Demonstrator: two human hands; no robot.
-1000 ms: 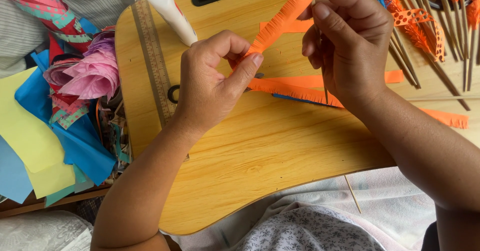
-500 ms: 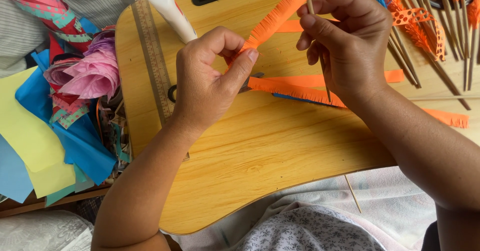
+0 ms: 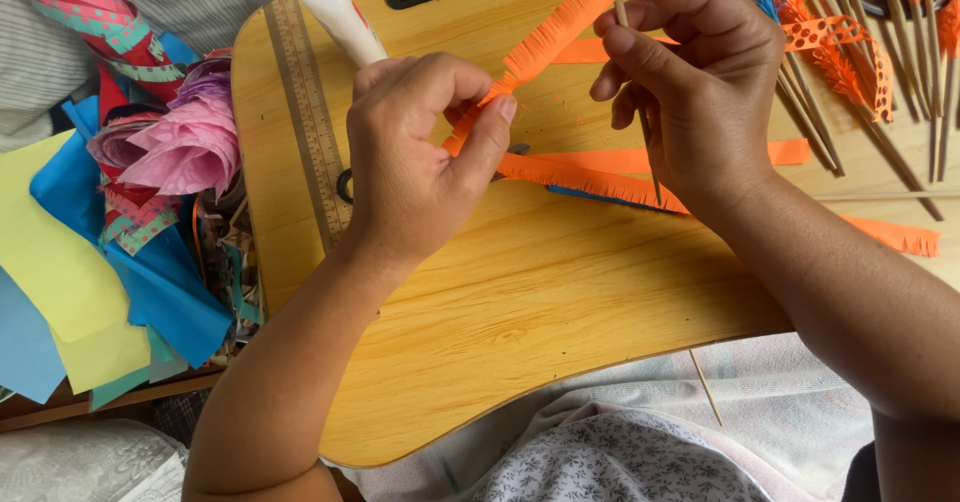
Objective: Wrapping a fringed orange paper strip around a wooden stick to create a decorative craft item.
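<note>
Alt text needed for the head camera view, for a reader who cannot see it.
Over a wooden lap board, a person's left hand pinches one end of a fringed orange paper strip while the right hand holds its other end against a thin wooden stick. Coloured paper sheets are piled at left; finished fringed sticks lie at right.

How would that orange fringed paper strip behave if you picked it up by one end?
The orange fringed strip probably flops: it only runs straight while stretched between the left hand and the right hand. It looks thin, so likely very light. Its finely cut edge probably tears easily.
</note>
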